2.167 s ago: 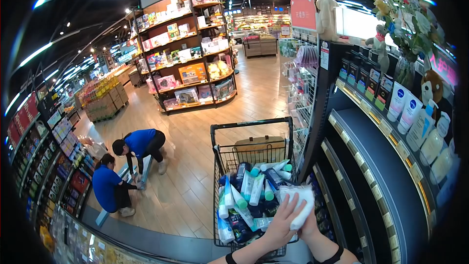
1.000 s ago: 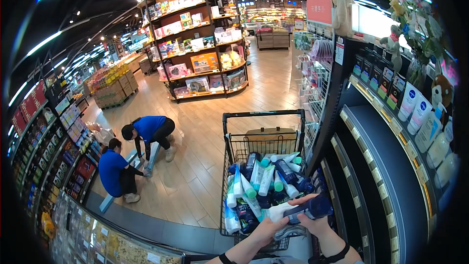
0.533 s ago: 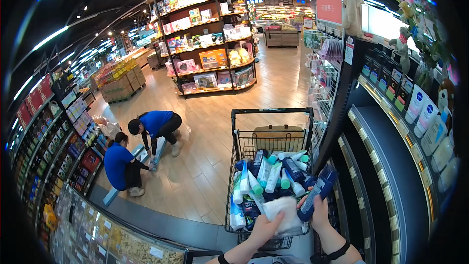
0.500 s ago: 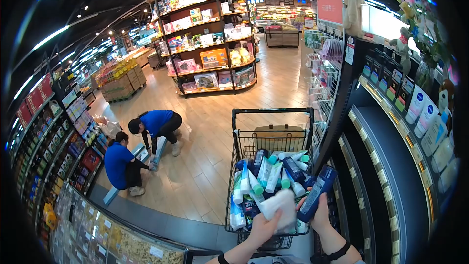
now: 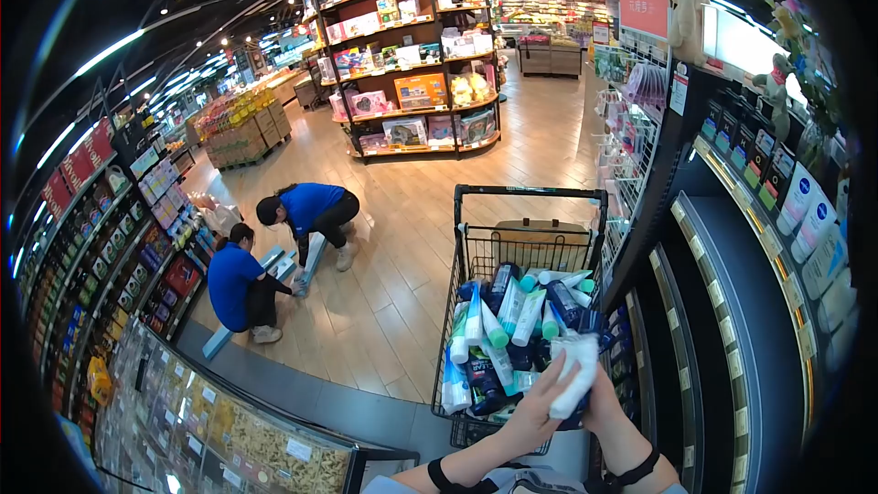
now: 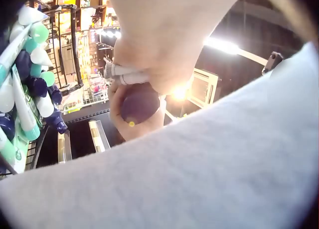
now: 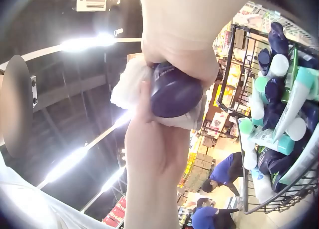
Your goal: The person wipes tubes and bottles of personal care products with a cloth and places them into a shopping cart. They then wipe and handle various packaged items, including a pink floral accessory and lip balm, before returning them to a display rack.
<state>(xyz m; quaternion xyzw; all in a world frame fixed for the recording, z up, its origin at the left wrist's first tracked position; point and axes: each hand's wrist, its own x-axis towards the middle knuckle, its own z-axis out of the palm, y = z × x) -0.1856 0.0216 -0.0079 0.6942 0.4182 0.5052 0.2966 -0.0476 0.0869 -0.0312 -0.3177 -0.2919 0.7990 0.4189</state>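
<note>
Because the crumpled white cloth [image 5: 576,370] covers nearly all of it in the head view, the dark navy, round-ended plastic bottle [image 7: 177,97] is plain only in the wrist views, where its smooth end faces the camera and a small patch of lettering is too blurred to read. The person's right hand [image 5: 605,402] is curled closely round the bottle, its fingers largely hidden behind the cloth from above. The left hand [image 5: 532,413] bends its fingers over the cloth, holding it against the bottle; how firmly they press cannot be told. Both things are at the near right corner of a black wire shopping cart [image 5: 530,190], whose jumbled white, green and navy tubes and bottles [image 5: 528,316] overlap, many showing only in part. Pale grey fabric [image 6: 199,174] blocks the lower left wrist view, where the heap is cut off at the left edge.
</note>
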